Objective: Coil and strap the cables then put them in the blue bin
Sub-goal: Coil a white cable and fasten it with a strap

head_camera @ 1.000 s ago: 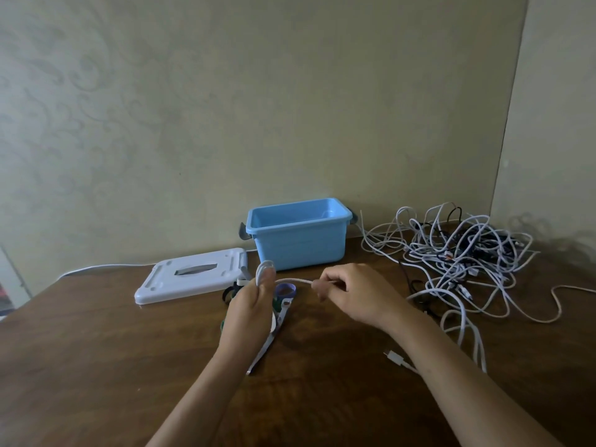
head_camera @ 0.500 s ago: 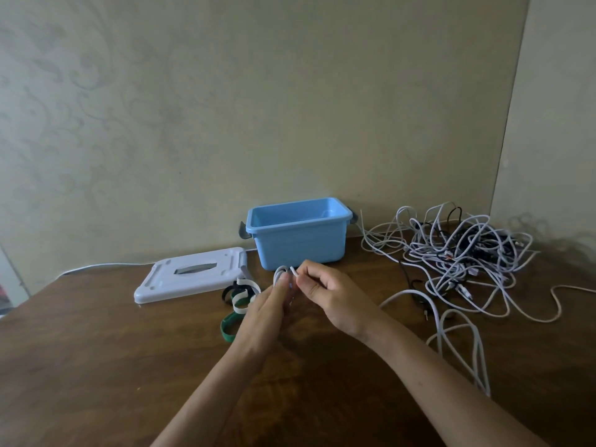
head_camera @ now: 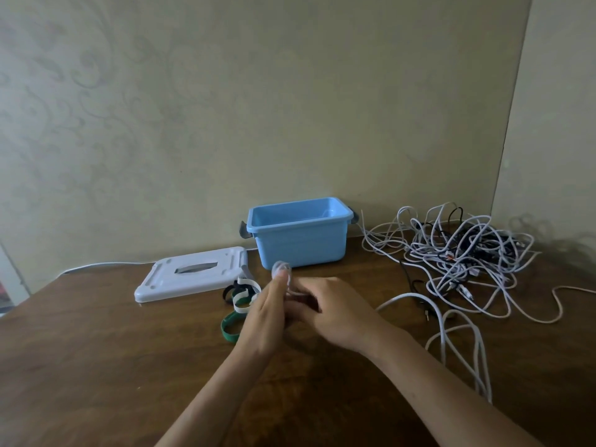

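White lid (head_camera: pixel 193 274) left of centre, off so the blue bin (head_camera: pixel 298 235) stands ready; straps (head_camera: pixel 240 301) close by; left hand (head_camera: pixel 266 317) pinching the coil (head_camera: pixel 281 269), right hand (head_camera: pixel 335 309) gripping its cable to feed loops; tangled cables (head_camera: pixel 451 253) waiting at right.

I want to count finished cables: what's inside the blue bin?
The visible part of the blue bin shows only bare blue walls and no cables. Its near wall hides the front of the floor, so that part cannot be checked.
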